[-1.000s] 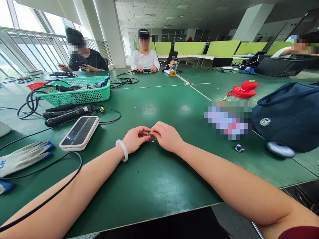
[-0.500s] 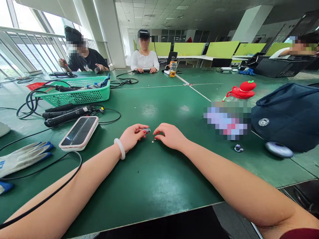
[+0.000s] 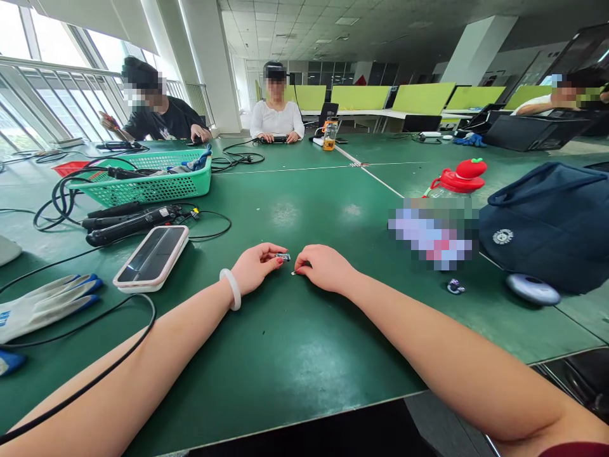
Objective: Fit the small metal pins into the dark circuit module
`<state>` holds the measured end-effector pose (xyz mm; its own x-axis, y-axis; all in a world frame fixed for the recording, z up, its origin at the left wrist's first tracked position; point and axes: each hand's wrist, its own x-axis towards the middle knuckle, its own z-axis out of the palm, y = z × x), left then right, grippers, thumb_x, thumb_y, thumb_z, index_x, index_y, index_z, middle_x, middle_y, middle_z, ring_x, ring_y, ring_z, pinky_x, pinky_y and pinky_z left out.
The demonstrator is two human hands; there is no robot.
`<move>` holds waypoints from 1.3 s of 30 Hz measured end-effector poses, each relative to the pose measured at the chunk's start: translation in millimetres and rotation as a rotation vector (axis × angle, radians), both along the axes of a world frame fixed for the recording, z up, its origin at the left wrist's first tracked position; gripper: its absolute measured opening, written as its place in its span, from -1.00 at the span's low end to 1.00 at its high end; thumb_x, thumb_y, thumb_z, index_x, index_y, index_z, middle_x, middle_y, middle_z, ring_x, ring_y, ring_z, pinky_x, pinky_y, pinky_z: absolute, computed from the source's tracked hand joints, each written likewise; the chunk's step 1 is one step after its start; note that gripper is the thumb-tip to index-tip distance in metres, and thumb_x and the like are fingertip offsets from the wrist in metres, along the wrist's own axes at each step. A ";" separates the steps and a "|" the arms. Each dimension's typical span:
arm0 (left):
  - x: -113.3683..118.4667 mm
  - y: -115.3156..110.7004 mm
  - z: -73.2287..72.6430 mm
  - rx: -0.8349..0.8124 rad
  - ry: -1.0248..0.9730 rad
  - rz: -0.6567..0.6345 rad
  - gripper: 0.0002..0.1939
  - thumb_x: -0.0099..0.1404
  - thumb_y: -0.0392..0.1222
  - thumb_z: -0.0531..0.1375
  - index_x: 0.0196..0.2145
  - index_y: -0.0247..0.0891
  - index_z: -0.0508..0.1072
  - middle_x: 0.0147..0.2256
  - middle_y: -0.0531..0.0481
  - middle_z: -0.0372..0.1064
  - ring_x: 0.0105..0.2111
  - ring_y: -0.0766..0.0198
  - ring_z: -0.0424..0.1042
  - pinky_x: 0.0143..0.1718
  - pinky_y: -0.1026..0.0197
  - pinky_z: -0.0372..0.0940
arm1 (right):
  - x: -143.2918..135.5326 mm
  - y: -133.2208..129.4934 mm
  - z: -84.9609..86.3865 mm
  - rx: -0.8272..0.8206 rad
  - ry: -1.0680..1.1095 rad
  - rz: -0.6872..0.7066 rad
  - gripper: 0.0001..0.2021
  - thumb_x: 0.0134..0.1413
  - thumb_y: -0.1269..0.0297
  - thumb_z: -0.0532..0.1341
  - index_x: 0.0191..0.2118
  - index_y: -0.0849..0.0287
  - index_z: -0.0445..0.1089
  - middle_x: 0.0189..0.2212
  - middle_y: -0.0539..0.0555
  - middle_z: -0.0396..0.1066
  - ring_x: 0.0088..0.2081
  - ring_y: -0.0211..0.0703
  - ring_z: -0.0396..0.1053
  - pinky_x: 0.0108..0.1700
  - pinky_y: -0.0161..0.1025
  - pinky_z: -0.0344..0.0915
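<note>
My left hand point(image 3: 254, 270), with a white bangle at the wrist, is closed on a small dark rectangular piece with pale markings point(image 3: 284, 257). The piece pokes out past the fingertips, and the rest of it is covered by the fingers. Just to the right, my right hand point(image 3: 322, 265) pinches a tiny object with a whitish tip point(image 3: 293, 273); most of it is hidden, and its kind is unclear. The two hands are close together but apart, low over the green table point(image 3: 285, 343).
Left of my hands lie a phone point(image 3: 152, 257), black handheld devices point(image 3: 133, 225), work gloves point(image 3: 47, 301) and a green basket point(image 3: 147, 187). A black cable point(image 3: 137, 355) crosses my left forearm. To the right are a dark blue bag point(image 3: 552, 222) and a red-lidded bottle point(image 3: 459, 178). People sit beyond.
My right hand has drawn its fingers in more, and less of the tiny object shows. The left hand's piece has turned slightly and shows more of its face. Both hands appear slightly lower in view.
</note>
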<state>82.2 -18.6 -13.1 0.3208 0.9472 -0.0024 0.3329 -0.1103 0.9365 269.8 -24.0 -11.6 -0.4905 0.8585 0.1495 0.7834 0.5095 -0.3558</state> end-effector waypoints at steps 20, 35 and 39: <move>0.3 -0.9 1.0 0.006 0.025 -0.007 -0.70 0.09 -0.16 0.22 -0.20 -0.28 0.42 -0.26 -0.08 0.48 -0.29 0.25 0.42 -0.17 0.13 0.29 | 2.2 1.7 -3.0 0.086 -0.100 -0.008 -0.89 0.07 0.35 0.19 -0.45 0.13 0.41 -0.40 0.02 0.37 -0.32 -0.22 0.31 -0.36 -0.31 0.12; -1.0 -1.6 -3.1 0.045 0.108 -0.081 -0.70 0.03 -0.14 0.27 -0.25 -0.27 0.45 -0.35 -0.05 0.48 -0.36 0.24 0.42 -0.23 0.13 0.31 | -3.2 -5.4 3.6 0.268 0.114 -0.050 -0.84 0.13 0.40 0.09 -0.38 0.18 0.40 -0.36 0.04 0.38 -0.28 -0.23 0.28 -0.22 -0.29 0.15; -1.9 -1.0 -4.3 0.056 0.124 -0.096 -0.68 0.02 -0.08 0.27 -0.26 -0.26 0.45 -0.38 -0.04 0.46 -0.39 0.25 0.41 -0.27 0.14 0.31 | -4.3 -5.9 2.6 0.265 0.131 -0.005 -0.83 0.13 0.41 0.08 -0.37 0.19 0.42 -0.36 0.05 0.39 -0.28 -0.23 0.27 -0.21 -0.28 0.16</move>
